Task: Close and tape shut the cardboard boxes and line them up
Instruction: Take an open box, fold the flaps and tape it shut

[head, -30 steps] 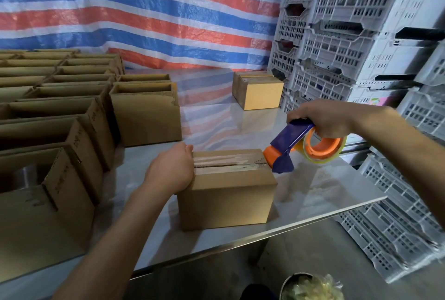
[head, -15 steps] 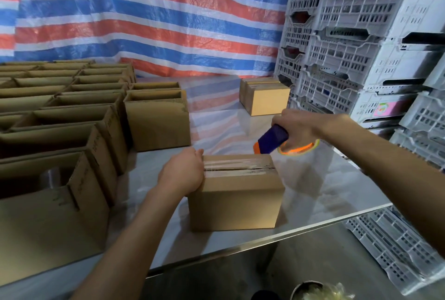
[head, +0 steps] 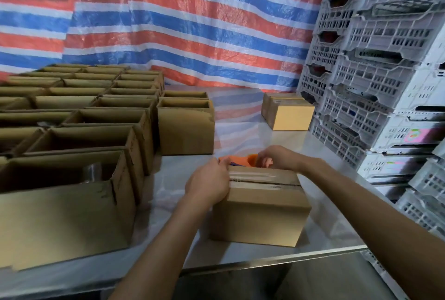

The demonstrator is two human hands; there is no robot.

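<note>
Looking down, head view: a closed brown cardboard box sits centre on the shiny metal counter, clear tape along its top seam. The left hand grips its 9 o'clock end, fingers curled. The right hand curls behind it by an orange-and-blue tape dispenser, hold unclear. One sealed brown box stands at 1 o'clock; many open brown cardboard boxes at 9 o'clock await closing.

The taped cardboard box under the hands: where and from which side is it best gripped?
Likely by its two short end walls, one hand from each side: the cardboard box lies flat with its long face toward the camera, its taped top offers no edge, and the left hand holds its left end.
</note>
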